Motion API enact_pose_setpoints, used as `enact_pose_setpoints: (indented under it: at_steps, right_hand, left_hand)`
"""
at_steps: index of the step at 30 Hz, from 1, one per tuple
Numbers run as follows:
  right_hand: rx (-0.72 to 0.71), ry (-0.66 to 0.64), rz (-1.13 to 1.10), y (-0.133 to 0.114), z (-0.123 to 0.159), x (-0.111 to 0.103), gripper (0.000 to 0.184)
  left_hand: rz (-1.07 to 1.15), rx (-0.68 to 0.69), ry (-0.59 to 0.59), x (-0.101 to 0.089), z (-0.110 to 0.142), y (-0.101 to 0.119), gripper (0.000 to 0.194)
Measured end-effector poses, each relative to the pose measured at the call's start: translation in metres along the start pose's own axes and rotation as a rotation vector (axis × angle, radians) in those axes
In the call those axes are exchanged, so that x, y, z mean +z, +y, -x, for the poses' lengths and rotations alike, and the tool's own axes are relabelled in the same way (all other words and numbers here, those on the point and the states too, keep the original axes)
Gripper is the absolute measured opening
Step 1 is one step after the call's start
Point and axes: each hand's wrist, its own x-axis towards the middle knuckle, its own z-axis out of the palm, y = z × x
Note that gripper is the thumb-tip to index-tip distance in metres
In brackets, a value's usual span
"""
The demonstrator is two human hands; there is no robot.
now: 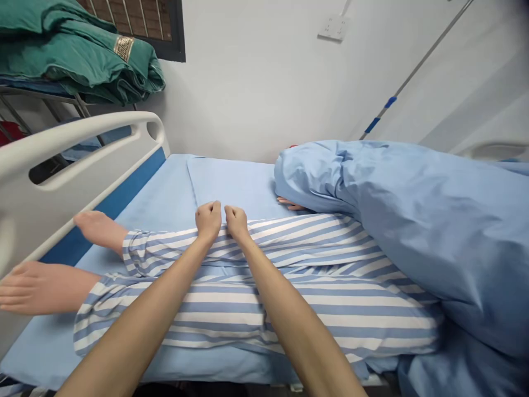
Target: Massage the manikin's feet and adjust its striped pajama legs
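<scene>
A care manikin point(215, 300) lies across the middle of the frame on a hospital bed, dressed in blue-and-white striped trousers point(314, 309), with its bare feet point(99, 231) toward the left and near the white bed rail point(78, 132). The person's left hand point(209, 219) and right hand point(236, 221) are both clenched into loose fists, side by side and just apart, gripping nothing. They sit at the far edge of the upper leg, seemingly touching the striped cloth, though contact is hard to judge from this view. A light blue duvet point(397, 220) covers the manikin's upper body at the right of the frame, and its fingers point(289, 204) poke out from under the fold, just beyond the right hand. The blue bed sheet point(231, 187) lies beneath. Folded green blankets point(61, 55) sit on a metal rack point(37, 94) at the upper left, and a wall socket plate point(334, 27) shows on the white wall at the top.
</scene>
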Motion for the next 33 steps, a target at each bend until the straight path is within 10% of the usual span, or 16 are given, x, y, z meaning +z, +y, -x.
enact_pose_setpoints:
  at_steps: [8,33]
  right_hand:
    - [-0.084,0.032,0.091,0.011,-0.009,-0.077,0.038]
    - [-0.075,0.126,-0.004,0.075,-0.021,-0.209,0.04]
  left_hand:
    - [-0.322,-0.008,-0.068,0.052,0.026,0.006,0.032]
    - [0.06,0.114,-0.149,0.192,0.079,0.099,0.043]
